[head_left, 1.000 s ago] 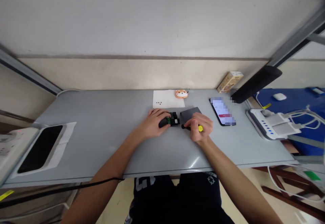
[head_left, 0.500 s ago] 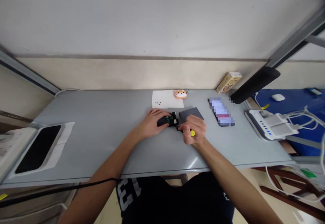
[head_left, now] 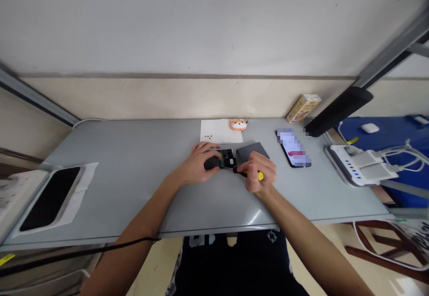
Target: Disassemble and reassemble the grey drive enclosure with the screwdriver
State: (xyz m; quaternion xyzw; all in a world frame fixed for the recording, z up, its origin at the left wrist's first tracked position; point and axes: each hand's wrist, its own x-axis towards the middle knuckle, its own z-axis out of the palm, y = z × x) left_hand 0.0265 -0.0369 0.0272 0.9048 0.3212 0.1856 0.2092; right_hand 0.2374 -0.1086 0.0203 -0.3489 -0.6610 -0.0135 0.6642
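My left hand [head_left: 199,164] curls around the left end of an opened black electronic device [head_left: 230,158], its thumb and fingers pressed on a rounded black part [head_left: 212,162]. A green circuit board [head_left: 222,155] shows inside the device. In my right hand [head_left: 262,171] is a yellow and black screwdriver [head_left: 260,175], its fingers wrapped round the handle. The shaft points left, low across the device's near side; where exactly its tip rests I cannot tell. Behind my right hand lies a flat dark grey panel [head_left: 253,149], partly covered by that hand.
White paper [head_left: 216,130] at the back bears several tiny dark screws [head_left: 208,137] and an orange animal-faced case [head_left: 238,124]. A lit phone [head_left: 293,148], a carton [head_left: 303,108], a black cylinder [head_left: 340,110] and a power strip [head_left: 348,164] stand rightward. Another phone [head_left: 52,197] lies left.
My right hand has shifted slightly right and tilted the screwdriver flatter, so more of its yellow handle shows. My left hand has slid slightly left with its grip kept on the device.
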